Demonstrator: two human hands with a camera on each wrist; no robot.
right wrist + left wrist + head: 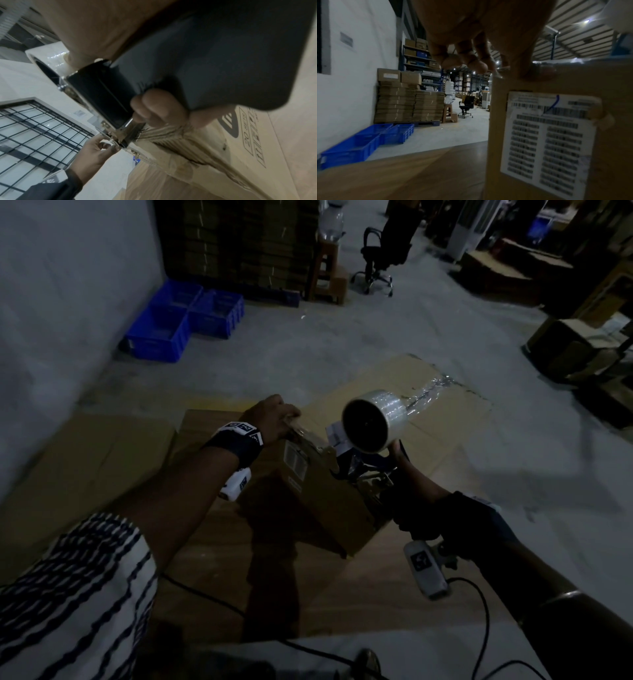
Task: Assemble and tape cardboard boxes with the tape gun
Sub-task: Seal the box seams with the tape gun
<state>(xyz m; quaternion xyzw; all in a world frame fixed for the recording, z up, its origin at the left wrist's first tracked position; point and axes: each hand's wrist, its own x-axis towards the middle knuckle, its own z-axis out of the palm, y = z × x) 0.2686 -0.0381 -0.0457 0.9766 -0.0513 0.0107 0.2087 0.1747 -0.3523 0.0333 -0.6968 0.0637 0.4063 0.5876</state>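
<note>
Evidently the right hand point(409, 491) is gripping the handle of the tape gun point(368, 436), angling its mouth at the top edge of the cardboard box point(318, 494) on the worktop point(212, 583), while the left hand point(270, 419) is pinching the loose tape end down at that edge, probably to anchor the strip before pulling.
</note>
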